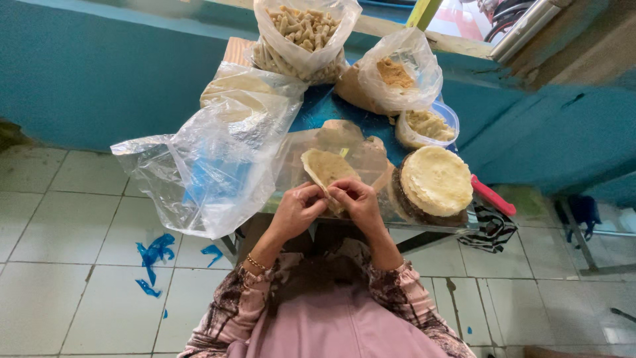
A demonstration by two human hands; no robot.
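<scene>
Hands at the near edge of a small table (318,109), seen from the head camera. The left hand (296,211) and the right hand (358,202) met over a thin, pale wrapper sheet (326,169), each pinching its lower edge between thumb and fingertips; both grips were narrow and closed on the sheet, the fingers curled inward as if to turn or roll the edge. The sheet was held just above the table's near edge, its upper part tilted away from the person, probably so that the free part stayed flat while the pinched edge was worked. Whether filling lay inside the fold could not be told.

Just to the right of the hands stood a round stack of similar pale sheets (437,179) on a dark plate (405,202), near enough for the right hand to reach. Beside the stack lay a red-handled tool (493,195), partly over the table's edge. To the left a large clear plastic bag (212,169) hung slack and open over the table's side. Farther back, well apart from the hands, sat an open bag of small pale rolled pieces (301,33), a second bag holding a brownish crumbly mass (395,73), and a clear tub of pale shreds (429,124). Scraps of blue plastic (154,255) lay on the tiled floor (59,265) at the left
</scene>
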